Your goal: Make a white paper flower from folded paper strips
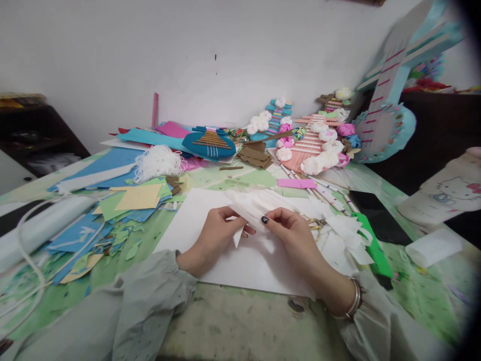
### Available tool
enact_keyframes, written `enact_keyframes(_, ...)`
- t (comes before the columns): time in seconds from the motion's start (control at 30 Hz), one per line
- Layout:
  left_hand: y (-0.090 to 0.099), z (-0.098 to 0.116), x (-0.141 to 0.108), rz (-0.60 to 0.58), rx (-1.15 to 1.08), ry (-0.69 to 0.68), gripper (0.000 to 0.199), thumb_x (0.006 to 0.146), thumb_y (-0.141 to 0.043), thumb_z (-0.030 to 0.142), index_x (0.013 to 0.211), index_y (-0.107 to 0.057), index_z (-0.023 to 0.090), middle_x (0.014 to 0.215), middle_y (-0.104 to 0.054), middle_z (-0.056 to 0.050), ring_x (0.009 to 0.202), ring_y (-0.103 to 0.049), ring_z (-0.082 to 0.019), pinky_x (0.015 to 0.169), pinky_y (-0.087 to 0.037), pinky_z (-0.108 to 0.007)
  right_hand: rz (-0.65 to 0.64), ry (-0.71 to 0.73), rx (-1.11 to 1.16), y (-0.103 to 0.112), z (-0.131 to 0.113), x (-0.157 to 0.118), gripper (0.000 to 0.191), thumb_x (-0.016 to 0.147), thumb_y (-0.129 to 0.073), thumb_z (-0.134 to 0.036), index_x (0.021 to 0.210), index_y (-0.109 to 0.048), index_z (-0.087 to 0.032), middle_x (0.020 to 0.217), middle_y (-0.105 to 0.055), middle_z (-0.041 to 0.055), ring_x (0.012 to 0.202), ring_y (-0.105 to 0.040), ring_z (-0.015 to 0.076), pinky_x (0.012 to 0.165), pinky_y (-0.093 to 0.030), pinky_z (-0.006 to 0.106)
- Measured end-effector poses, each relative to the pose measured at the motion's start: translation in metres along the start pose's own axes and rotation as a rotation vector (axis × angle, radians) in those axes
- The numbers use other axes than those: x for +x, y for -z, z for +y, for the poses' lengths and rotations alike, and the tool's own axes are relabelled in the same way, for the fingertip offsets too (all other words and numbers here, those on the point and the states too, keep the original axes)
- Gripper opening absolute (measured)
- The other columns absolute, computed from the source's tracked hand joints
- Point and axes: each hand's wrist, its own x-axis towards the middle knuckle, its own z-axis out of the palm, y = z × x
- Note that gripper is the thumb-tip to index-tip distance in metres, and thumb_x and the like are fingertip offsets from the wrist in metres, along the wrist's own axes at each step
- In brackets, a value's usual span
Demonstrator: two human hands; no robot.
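Both hands hold a thin strip of white paper (251, 203) above a large white sheet (225, 268). My left hand (221, 230) pinches the strip's left part, where a folded corner points down below the fingers. With thumb and fingers closed, my right hand (287, 230) grips its right part. Just beyond the right hand lie gold-handled scissors (315, 224), partly hidden by the hand. Cut white paper pieces (343, 228) are heaped to the right of them.
Blue, green and yellow paper scraps (124, 210) lie left, near a white yarn bundle (160, 163). Paper-craft instruments (313, 140) lean at the back. To the right are a black phone (379, 215), a green tool (370, 245) and a white cup (443, 188).
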Motion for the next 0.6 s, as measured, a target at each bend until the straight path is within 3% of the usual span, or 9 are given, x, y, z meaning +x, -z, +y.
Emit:
enact_keyframes(0.13, -0.0021, 0.0019, -0.0019, -0.007, -0.026, 0.002, 0.009, 0.066, -0.066, 0.015, 0.072, -0.072, 0.011, 0.059, -0.067, -0.004, 0.057, -0.059, -0.012, 0.058, -0.047, -0.022, 0.013, 0.005, 0.023, -0.0008, -0.0006, -0.0023, 0.022, 0.066, -0.07, -0.034, 0.068, -0.057, -0.016, 0.093, -0.061, 0.004, 0.074, -0.055, 0.0133, 0.065, -0.04, 0.025)
enact_keyframes(0.2, -0.0029, 0.003, -0.0026, -0.015, -0.061, 0.012, 0.01, 0.064, -0.067, 0.015, 0.072, -0.072, 0.011, 0.061, -0.067, -0.004, 0.056, -0.058, -0.011, 0.059, -0.048, -0.022, -0.008, -0.005, 0.069, -0.0016, -0.0006, -0.0039, 0.022, 0.066, -0.07, -0.033, 0.066, -0.055, -0.016, 0.095, -0.062, 0.0042, 0.078, -0.056, 0.0141, 0.069, -0.041, 0.025)
enact_keyframes(0.43, -0.0013, 0.0055, -0.0042, -0.128, -0.162, 0.052, 0.011, 0.066, -0.066, 0.016, 0.073, -0.071, 0.01, 0.066, -0.068, -0.006, 0.062, -0.061, -0.014, 0.062, -0.048, -0.023, -0.015, 0.009, 0.052, 0.0001, 0.0003, -0.0034, 0.023, 0.069, -0.069, -0.034, 0.07, -0.054, -0.017, 0.068, -0.062, 0.0007, 0.067, -0.056, 0.0137, 0.062, -0.04, 0.025)
enact_keyframes(0.6, 0.0006, 0.0092, -0.0064, -0.212, -0.275, 0.03, 0.015, 0.062, -0.067, 0.012, 0.077, -0.068, 0.009, 0.066, -0.067, -0.006, 0.067, -0.061, -0.016, 0.066, -0.047, -0.025, 0.038, 0.018, 0.034, 0.0018, 0.0001, -0.0021, 0.025, 0.068, -0.07, -0.034, 0.069, -0.053, -0.017, 0.065, -0.06, -0.0001, 0.061, -0.052, 0.0116, 0.057, -0.036, 0.023)
